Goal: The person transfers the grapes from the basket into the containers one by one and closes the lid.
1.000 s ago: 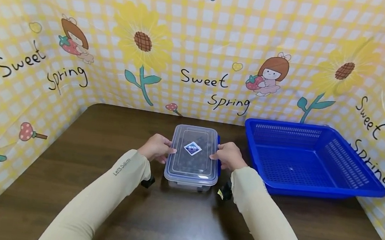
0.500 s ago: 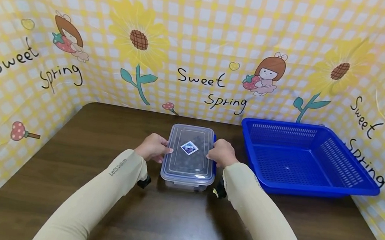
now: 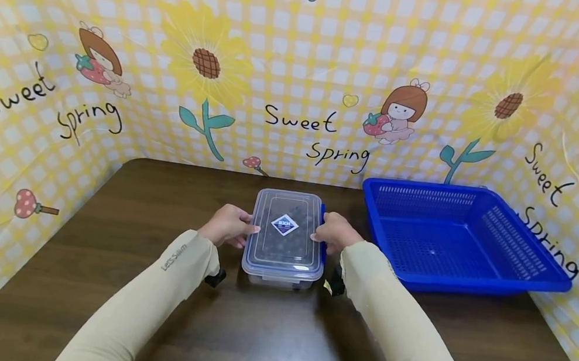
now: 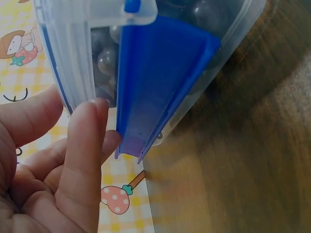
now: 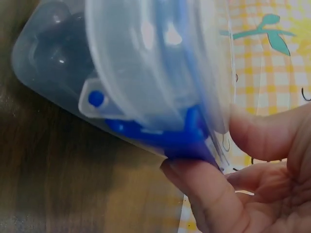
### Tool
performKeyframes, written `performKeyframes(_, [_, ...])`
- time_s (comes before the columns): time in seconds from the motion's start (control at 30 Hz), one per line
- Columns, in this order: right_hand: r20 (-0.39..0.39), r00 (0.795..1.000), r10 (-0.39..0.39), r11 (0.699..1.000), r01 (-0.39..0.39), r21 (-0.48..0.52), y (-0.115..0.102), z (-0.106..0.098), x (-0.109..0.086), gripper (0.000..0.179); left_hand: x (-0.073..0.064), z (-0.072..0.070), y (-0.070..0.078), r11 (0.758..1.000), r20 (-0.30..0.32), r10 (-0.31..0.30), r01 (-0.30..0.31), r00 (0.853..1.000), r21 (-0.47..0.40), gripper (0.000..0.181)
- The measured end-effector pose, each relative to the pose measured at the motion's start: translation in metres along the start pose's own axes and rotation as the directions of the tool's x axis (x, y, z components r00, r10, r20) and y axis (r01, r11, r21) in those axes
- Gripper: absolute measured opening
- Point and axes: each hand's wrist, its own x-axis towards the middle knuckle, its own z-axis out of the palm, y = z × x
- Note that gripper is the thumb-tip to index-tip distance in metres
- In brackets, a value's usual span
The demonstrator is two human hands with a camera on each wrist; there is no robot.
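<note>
A clear plastic storage box (image 3: 282,250) with a translucent lid and a diamond-shaped "BXH" label stands on the table. Dark, shiny round pieces (image 4: 107,60) show through its wall. My left hand (image 3: 226,225) pinches the lid's left rim, thumb on top and fingers at the edge. Beside those fingers, a blue latch (image 4: 155,73) hangs swung away from the lid in the left wrist view. On the opposite side, my right hand (image 3: 337,232) has its thumb over the lid edge and a fingertip (image 5: 182,172) against the right blue latch (image 5: 180,141), which lies up along the rim.
A blue perforated plastic basket (image 3: 438,252) stands at the back right, beyond my right hand. The brown wooden table (image 3: 101,261) ends at a yellow checked cloth (image 3: 262,36) that rises around the back and sides.
The head view has shifted slightly. Both hands stay at the box's sides, the right a little closer in, and the right latch sticks out less than a second ago.
</note>
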Motion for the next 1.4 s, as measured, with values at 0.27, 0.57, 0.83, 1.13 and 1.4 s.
performKeyframes(0.27, [0.05, 0.998, 0.033, 0.999, -0.033, 0.003, 0.001, -0.002, 0.002, 0.063, 0.0, 0.005, 0.0, 0.999, 0.006, 0.02, -0.02, 1.0, 0.028, 0.057])
performKeyframes(0.57, [0.047, 0.999, 0.028, 0.999, -0.03, 0.041, 0.003, -0.003, 0.001, 0.064, 0.014, -0.007, 0.001, 0.996, 0.186, -0.078, 0.068, 0.979, 0.057, 0.086])
performKeyframes(0.83, [0.052, 0.998, 0.026, 0.999, -0.028, 0.033, -0.003, 0.007, 0.0, 0.06, 0.022, -0.019, -0.017, 0.975, 0.358, -0.131, 0.185, 0.925, -0.122, 0.084])
performKeyframes(1.13, [0.051, 0.998, 0.033, 0.999, -0.033, 0.003, -0.008, 0.005, 0.0, 0.052, 0.022, -0.019, -0.016, 0.961, 0.341, -0.144, 0.213, 0.929, -0.174, 0.08])
performKeyframes(1.4, [0.041, 0.999, 0.034, 0.999, -0.033, -0.01, -0.004, 0.002, 0.003, 0.05, 0.023, -0.014, -0.005, 0.981, 0.239, -0.168, 0.186, 0.956, -0.054, 0.075])
